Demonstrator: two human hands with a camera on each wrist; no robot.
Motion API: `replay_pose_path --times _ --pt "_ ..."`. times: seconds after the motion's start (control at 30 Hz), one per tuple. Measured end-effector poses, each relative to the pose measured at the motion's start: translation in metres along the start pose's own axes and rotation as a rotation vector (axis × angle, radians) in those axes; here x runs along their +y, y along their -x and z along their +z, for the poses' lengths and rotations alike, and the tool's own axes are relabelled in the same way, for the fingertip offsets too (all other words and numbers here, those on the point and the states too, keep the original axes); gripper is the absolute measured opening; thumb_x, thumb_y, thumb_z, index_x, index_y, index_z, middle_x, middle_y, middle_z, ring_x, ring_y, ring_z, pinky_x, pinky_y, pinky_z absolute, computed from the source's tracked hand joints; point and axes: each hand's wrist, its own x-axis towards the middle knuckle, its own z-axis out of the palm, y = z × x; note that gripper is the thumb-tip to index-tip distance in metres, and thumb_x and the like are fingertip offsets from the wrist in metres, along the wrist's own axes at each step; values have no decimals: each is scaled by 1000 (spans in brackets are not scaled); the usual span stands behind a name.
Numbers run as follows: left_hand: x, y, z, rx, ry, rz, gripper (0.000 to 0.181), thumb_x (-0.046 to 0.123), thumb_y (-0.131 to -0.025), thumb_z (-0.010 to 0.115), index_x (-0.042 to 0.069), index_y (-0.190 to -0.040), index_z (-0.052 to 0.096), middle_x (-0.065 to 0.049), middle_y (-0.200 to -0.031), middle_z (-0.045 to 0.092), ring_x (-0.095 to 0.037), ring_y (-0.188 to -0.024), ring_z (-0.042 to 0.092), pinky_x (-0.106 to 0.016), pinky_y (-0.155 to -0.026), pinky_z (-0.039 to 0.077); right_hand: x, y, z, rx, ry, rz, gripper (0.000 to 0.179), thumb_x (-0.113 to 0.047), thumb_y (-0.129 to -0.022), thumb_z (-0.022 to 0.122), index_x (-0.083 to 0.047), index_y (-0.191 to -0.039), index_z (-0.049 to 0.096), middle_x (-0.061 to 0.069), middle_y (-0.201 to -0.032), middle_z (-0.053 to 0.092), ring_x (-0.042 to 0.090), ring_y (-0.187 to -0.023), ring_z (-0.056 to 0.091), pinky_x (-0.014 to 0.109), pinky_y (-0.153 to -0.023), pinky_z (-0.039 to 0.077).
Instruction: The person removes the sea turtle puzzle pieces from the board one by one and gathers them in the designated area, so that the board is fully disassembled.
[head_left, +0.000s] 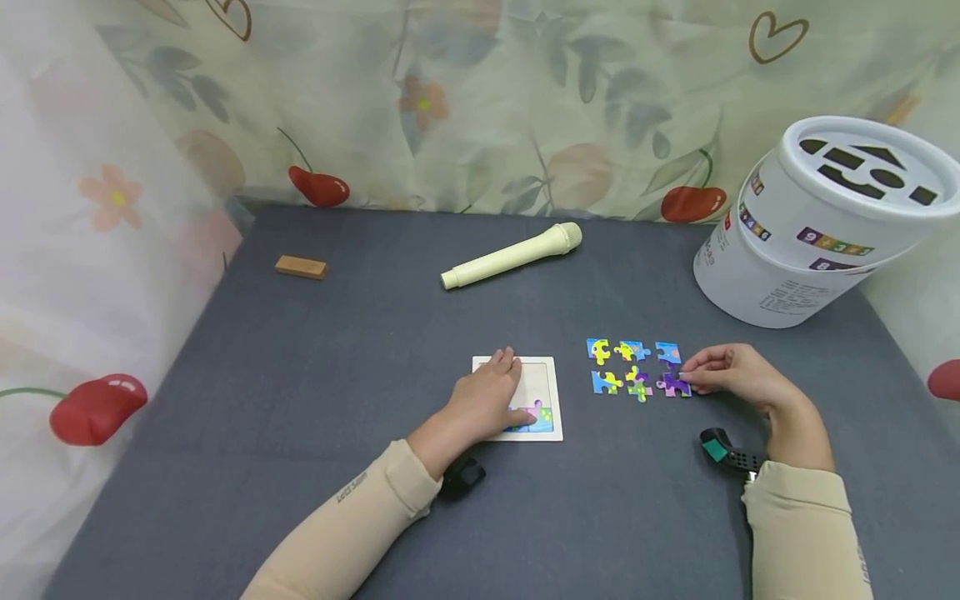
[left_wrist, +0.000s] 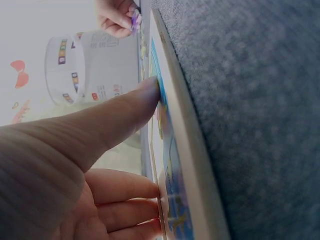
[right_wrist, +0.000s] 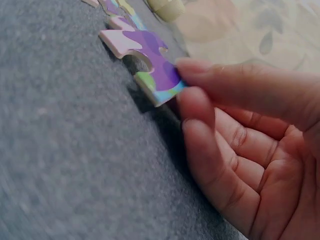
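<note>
My left hand (head_left: pixel 483 396) rests on a square puzzle tray (head_left: pixel 557 400) with a pale rim. Its thumb presses on the fitted pieces (head_left: pixel 542 419) along the near edge, while the other fingers lie over the tray's left and far parts. In the right wrist view, my right hand (right_wrist: pixel 255 145) pinches a purple puzzle piece (right_wrist: pixel 157 65) between thumb and fingertips, its near end tilted up off the cloth. Beside that hand in the head view, loose pieces lie in two rows, among them a yellow-and-blue piece (head_left: pixel 597 350) and a blue piece (head_left: pixel 667 352).
A cream toy microphone (head_left: pixel 513 256) lies behind the tray. At the back left is a small wooden block (head_left: pixel 301 267). A large white bucket (head_left: pixel 787 242) with shaped holes in its lid stands at the back right. Floral curtains (head_left: pixel 480 108) border the grey tabletop (head_left: pixel 337 358).
</note>
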Motion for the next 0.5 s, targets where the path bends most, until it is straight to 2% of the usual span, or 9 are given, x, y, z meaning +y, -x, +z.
replay_pose_path --times 0.33,0.5 --pt "1 -1 -1 -10 -3 0 83 49 -83 64 4 -145 32 -11 -155 22 -21 -144 19 -38 -112 30 -4 1 3 10 97 -40 37 -26 -89 64 7 -106 61 -7 -80 63 4 -72 56 22 -67 52" --pt "0 0 -1 -13 1 -1 83 49 -83 64 4 -145 32 -11 -155 22 -21 -144 19 -38 -113 29 -8 2 5 22 118 -36 36 -26 -89 64 7 -105 62 -3 -82 63 4 -71 56 22 -66 51"
